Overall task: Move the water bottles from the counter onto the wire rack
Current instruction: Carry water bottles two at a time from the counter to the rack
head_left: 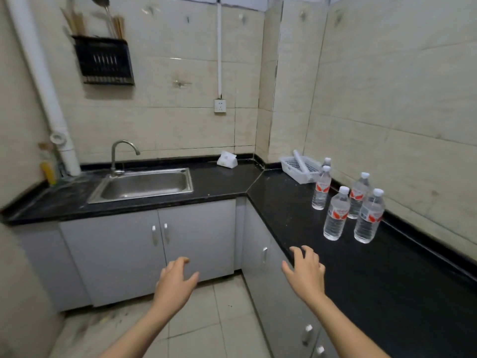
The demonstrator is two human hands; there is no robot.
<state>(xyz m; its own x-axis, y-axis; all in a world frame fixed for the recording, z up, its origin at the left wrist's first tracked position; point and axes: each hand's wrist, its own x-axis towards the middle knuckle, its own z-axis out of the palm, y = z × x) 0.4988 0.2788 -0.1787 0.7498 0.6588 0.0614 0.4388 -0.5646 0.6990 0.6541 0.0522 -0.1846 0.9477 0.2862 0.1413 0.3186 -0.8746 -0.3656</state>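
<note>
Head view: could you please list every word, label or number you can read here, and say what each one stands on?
No text here is readable.
Water bottles: red and white labels, print too blurred to read.
White packet: faint marking, too small to read.

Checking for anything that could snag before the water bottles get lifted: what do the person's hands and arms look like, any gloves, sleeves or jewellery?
Both are bare. The left hand and right hand wear no gloves, and no ring shows. Neither wrist carries a watch or band. No sleeve is in view: both forearms are uncovered to the frame's lower edge.
</note>
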